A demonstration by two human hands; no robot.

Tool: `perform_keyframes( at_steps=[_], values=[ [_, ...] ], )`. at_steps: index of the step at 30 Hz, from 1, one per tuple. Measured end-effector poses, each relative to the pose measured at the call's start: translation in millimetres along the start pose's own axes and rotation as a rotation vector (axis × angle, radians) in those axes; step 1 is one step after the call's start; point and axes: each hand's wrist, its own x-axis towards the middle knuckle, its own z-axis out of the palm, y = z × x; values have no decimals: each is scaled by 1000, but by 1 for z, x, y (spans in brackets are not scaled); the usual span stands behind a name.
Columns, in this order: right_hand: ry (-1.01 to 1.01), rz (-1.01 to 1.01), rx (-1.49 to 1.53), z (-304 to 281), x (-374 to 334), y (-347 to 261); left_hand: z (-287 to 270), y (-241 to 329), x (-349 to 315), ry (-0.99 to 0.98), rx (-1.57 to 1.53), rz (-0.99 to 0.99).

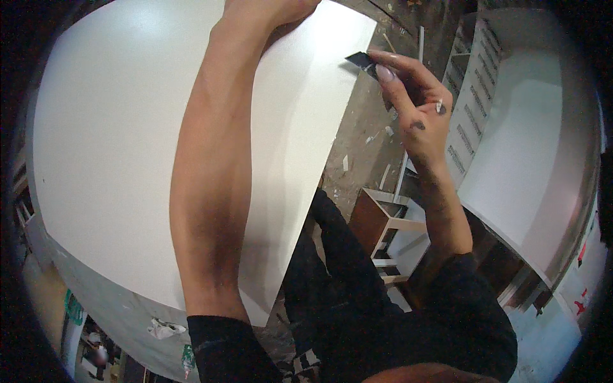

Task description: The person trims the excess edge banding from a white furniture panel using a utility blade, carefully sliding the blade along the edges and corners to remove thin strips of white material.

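Head view: the right hand pinches a small dark flat piece between thumb and forefinger, the other fingers curled in behind and partly hidden. The piece has a pointed end, which juts left from the fingertips and overlaps the edge of a large white panel; whether it touches the surface I cannot tell. Dark smudges and a pale spot mark the skin behind the pinching fingers.

Well to the left of those fingers, and higher, the left hand is cut off by the upper border, so I cannot tell how its fingers stand. Its bare forearm crosses over the panel, which spreads out to the left of the right fingers and also below them.

Directly below the pinching fingers lies a stained floor with pale scraps on it. Further down come a brown and pale wooden frame and the person's black trousers. To the right of the fingers stands a large piece with a broad white face. Far below and left of them, a crumpled whitish scrap rests on a grey surface beyond the panel's edge.
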Motion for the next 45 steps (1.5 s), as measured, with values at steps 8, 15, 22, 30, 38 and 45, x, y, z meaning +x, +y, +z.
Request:
perform_keyframes(
  at_steps=[8,15,22,30,38,45],
  values=[
    [-75,-73,11,16,-14,8,0,2,0,2,12,1],
    [-157,-86,-68,23,-46,-3,2,-7,-1,-17,43,44],
    [-157,-98,-88,27,-67,-9,6,-6,11,-9,68,37],
    [-261,-21,-190,29,-100,-28,6,-5,13,-18,68,18],
    [-334,-79,-100,39,-140,-30,11,-14,16,63,105,61],
    [-388,-14,-96,40,-156,-41,6,-6,14,29,104,0]
  ],
)
